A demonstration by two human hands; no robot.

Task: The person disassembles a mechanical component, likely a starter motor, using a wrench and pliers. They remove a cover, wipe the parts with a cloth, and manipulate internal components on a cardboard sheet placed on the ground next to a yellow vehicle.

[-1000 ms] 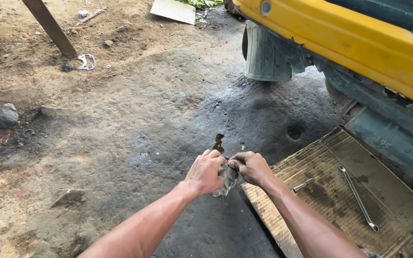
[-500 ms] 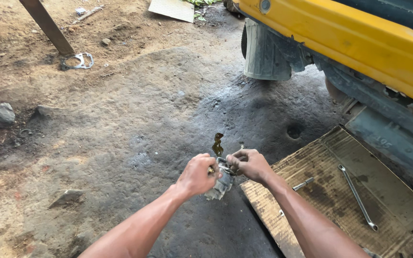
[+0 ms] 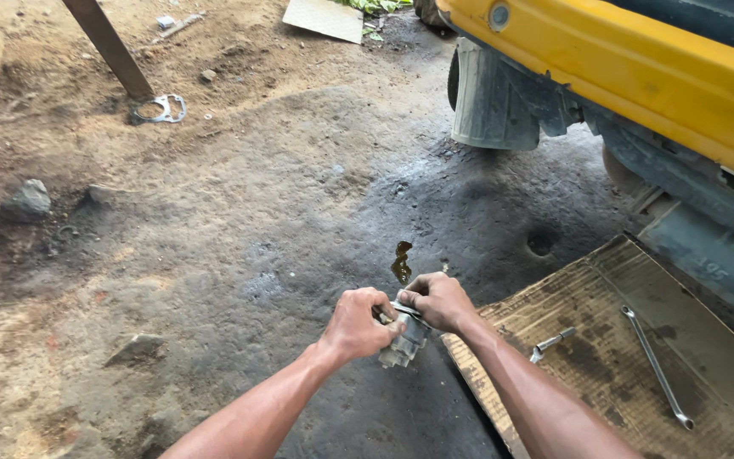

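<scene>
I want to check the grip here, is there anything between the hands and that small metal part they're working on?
Nothing visible. The left hand and right hand both close directly on the grey metal part, held above the oil-stained ground. The wrench and socket tool lie apart on the cardboard.

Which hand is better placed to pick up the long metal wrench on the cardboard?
Right, probably. The long metal wrench lies on the flattened brown cardboard on the right hand's side; the left hand is farther away. Both grip the small grey metal part.

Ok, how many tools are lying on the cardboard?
2: a long wrench toward the right side, and a short socket tool near the right forearm. The arm may hide others.
</scene>
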